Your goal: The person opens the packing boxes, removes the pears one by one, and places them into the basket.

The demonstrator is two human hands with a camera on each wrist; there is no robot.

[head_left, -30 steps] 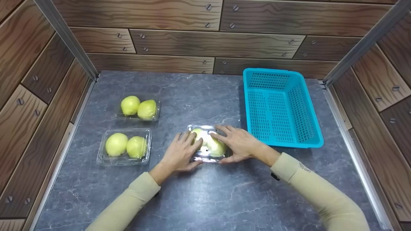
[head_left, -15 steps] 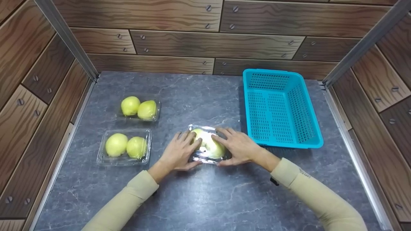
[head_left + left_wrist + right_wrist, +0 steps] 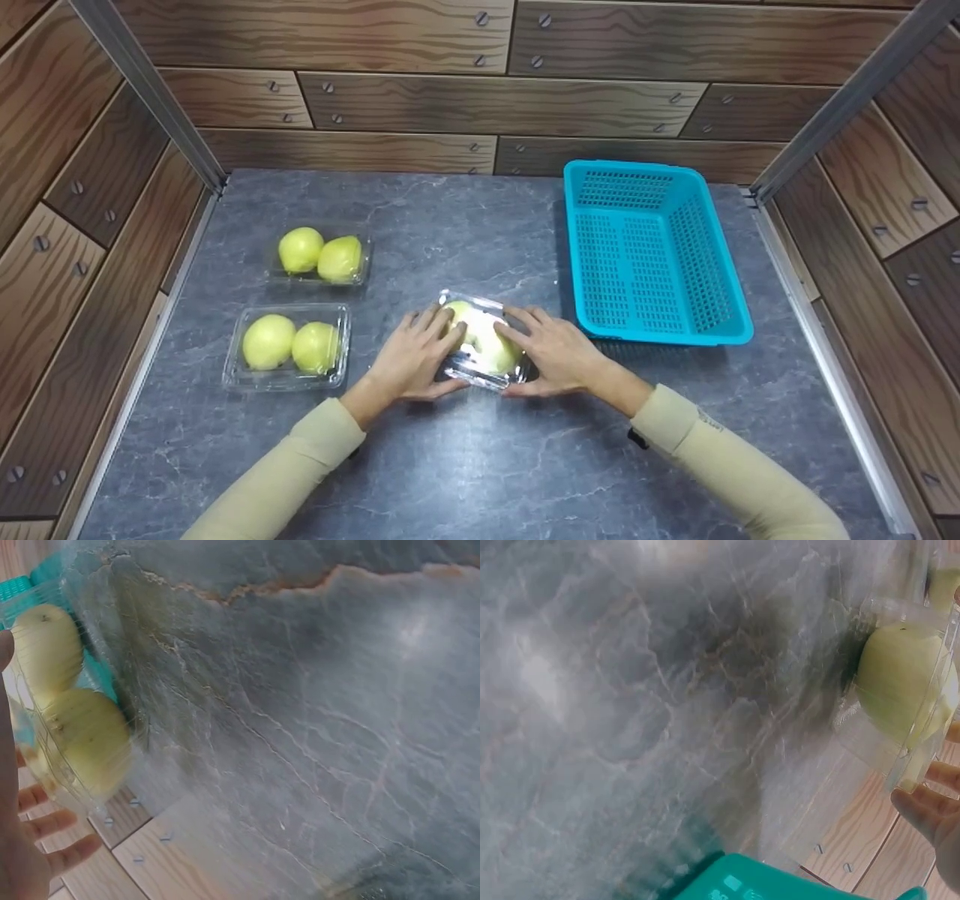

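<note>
A clear plastic clamshell box (image 3: 480,367) with two yellow-green apple-like fruits in it sits mid-table between the two hands. Glare whitens part of its lid. My left hand (image 3: 416,356) grips its left side, fingers over the lid and thumb at the near edge. On the opposite side, my right hand (image 3: 559,352) holds it the same way. In the left wrist view the fruit (image 3: 86,739) shows through the plastic beside the spread fingers. The right wrist view has fingertips (image 3: 915,806) at the box's rim, near a fruit (image 3: 904,682).
Two more fruit boxes stand at the left, a nearer one (image 3: 285,381) and a farther one (image 3: 352,283). A turquoise perforated basket (image 3: 651,247) with nothing in it stands at the right. Wood-patterned walls (image 3: 420,97) enclose the dark marbled table (image 3: 450,217).
The box between my hands has turned slightly clockwise, its near right corner swinging closer to me. Both hands have kept hold and shifted a little. Basket and left boxes stay put.
</note>
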